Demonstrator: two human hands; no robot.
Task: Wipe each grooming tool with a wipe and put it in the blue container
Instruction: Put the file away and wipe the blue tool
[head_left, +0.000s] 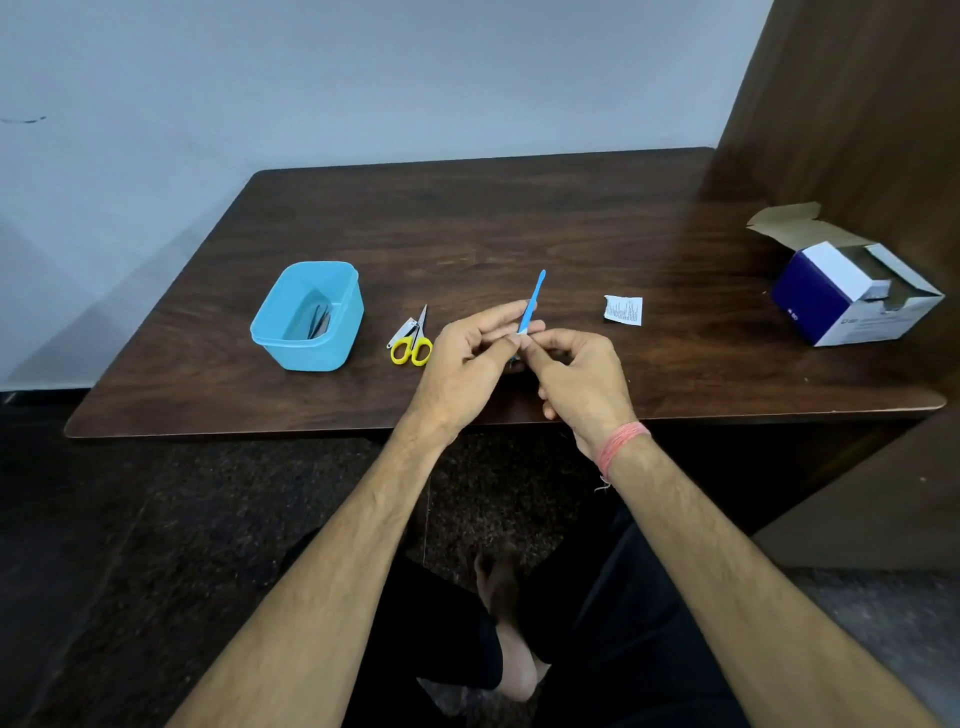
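A slim blue tool (533, 300) is being held above the table (519, 223), tilted with its tip pointing up and away. Its lower end is being pinched by the left hand (467, 364), thumb over curled fingers. The right hand (582, 379) is being pressed to the same lower end, its fingertips closed around the tool; a small pale scrap, likely the wipe (522, 343), is just visible at the pinch, mostly hidden. A pink thread band (621, 441) is being worn on the right wrist.

The blue container (309, 317) is being kept at the left of the table, open, with dark metal tools (319, 319) lying inside. Yellow-handled scissors (413, 340) and a nail clipper (402, 332) are lying touching each other between container and hands. A torn wipe sachet (623, 310) is lying to the right; an opened box (852, 291) is standing at the far right.
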